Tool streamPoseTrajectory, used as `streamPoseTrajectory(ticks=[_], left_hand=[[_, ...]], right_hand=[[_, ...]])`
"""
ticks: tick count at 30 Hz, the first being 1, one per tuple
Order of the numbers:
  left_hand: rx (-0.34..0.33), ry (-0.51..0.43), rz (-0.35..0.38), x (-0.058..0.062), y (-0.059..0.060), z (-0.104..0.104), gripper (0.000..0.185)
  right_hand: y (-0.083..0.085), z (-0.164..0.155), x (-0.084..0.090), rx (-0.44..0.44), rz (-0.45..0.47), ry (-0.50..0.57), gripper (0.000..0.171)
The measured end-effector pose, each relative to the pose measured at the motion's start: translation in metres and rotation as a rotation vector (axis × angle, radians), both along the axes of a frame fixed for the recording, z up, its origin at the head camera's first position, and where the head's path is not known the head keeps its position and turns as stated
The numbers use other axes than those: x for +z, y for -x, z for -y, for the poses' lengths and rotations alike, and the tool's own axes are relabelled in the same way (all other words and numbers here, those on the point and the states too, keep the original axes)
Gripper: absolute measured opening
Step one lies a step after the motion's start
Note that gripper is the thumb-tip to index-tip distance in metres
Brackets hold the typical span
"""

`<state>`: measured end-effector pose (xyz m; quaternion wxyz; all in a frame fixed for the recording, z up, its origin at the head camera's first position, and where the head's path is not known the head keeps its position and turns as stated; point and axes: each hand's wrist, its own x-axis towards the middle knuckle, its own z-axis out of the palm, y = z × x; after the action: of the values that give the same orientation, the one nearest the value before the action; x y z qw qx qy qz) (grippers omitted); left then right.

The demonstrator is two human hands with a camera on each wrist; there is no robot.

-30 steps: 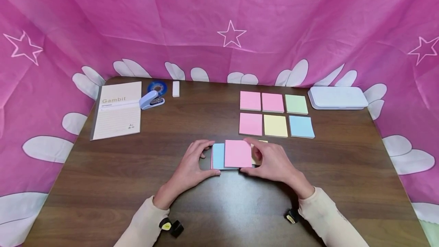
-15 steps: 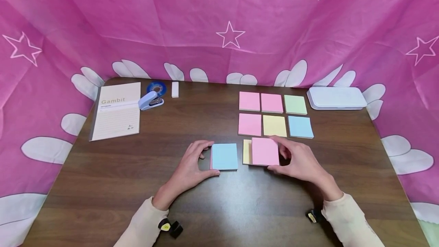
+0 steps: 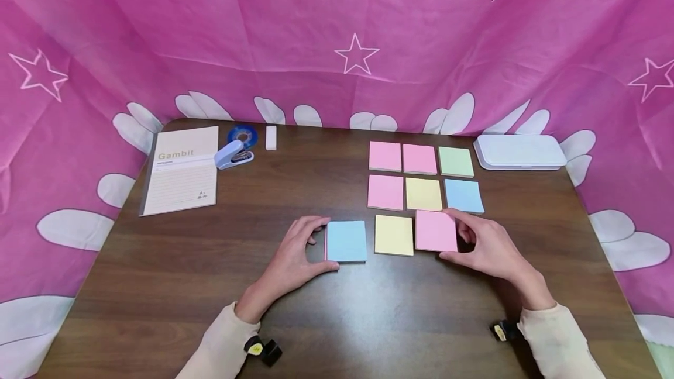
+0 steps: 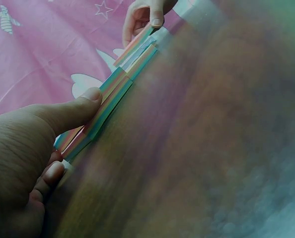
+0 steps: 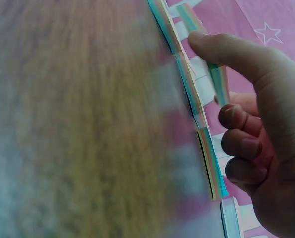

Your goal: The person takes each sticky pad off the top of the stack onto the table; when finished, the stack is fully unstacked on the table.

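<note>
Right hand (image 3: 487,247) grips a pink pad (image 3: 436,231) by its right edge, thumb at the near corner and fingers at the far side; pad sits on or just above the table (image 3: 295,192), just right of a yellow pad (image 3: 394,235) and just below the blue pad (image 3: 463,195) of the grid; contact with the table cannot be told. Right wrist view: thumb (image 5: 227,49) presses on the pad's edge, other fingers curled behind.

Left hand (image 3: 295,256) grasps a blue stack (image 3: 346,241) at its left edge, thumb at the near corner, fingers at the far corner; stack lies flat on the table, just left of the yellow pad. Left wrist view: thumb (image 4: 75,106) lies on the stack's side, layers of several colours visible.

Grid behind: two pink pads and a green one in the far row; pink, yellow, blue in the near row. Notebook (image 3: 181,169), stapler (image 3: 233,155), tape roll (image 3: 243,134) and eraser (image 3: 271,137) at far left; white case (image 3: 518,151) at far right; pink cloth (image 3: 316,34) all round.
</note>
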<state>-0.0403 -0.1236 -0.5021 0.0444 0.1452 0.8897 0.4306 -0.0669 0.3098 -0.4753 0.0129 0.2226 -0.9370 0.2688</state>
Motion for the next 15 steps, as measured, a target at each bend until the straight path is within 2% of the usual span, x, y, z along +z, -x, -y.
streamPoseTrajectory(ticks=[4, 10, 15], left_hand=[[0.000, -0.003, 0.007, 0.0001, -0.0004, 0.0001, 0.092], [-0.003, -0.004, 0.001, -0.0004, -0.0008, 0.0007, 0.092], [-0.005, -0.001, -0.003, -0.0008, -0.0006, 0.0004, 0.091]], right_hand=[[-0.0013, -0.0047, -0.0031, -0.011, 0.022, -0.024, 0.079], [-0.0032, -0.0073, -0.0057, -0.020, 0.115, -0.042, 0.080], [-0.0041, -0.0071, -0.0067, -0.032, 0.139, -0.049, 0.082]])
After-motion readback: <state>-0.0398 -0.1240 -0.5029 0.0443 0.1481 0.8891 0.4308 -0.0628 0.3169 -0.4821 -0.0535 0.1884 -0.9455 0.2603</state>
